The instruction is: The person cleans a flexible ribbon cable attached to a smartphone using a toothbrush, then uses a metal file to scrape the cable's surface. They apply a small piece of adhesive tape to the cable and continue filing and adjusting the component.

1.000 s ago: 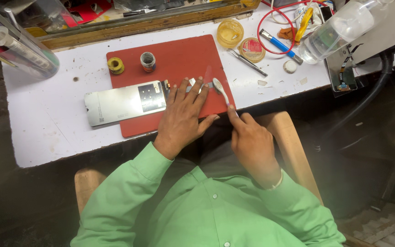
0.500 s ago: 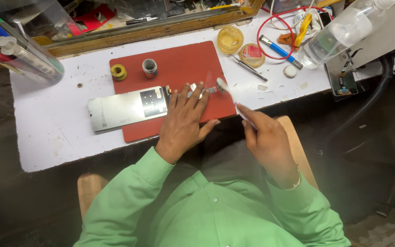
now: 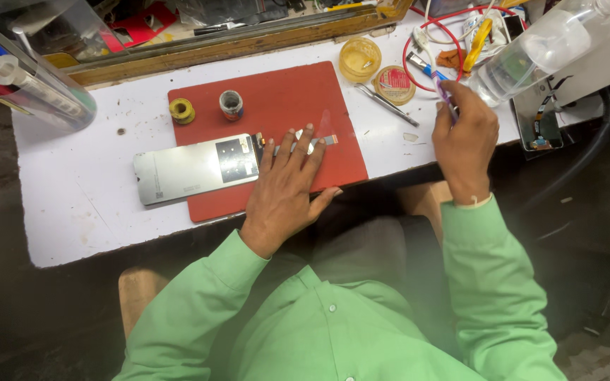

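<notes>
White tabletop, red mat at centre.
Left hand, fingers spread flat, pins the panel's ribbon; right hand at upper right, fingers pinching a thin tool.

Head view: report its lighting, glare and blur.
Head view: even, bright light on the white worktop; dark floor below. Mild sheen on the silver rectangular phone panel beside the left hand. The right hand and its thin tool look slightly soft; the clear plastic bottle shows faint highlights.

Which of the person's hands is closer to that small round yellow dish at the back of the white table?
The right. The right hand is raised just right of the yellow dish, while the left hand lies flat on the red mat, nearer the person.
</notes>
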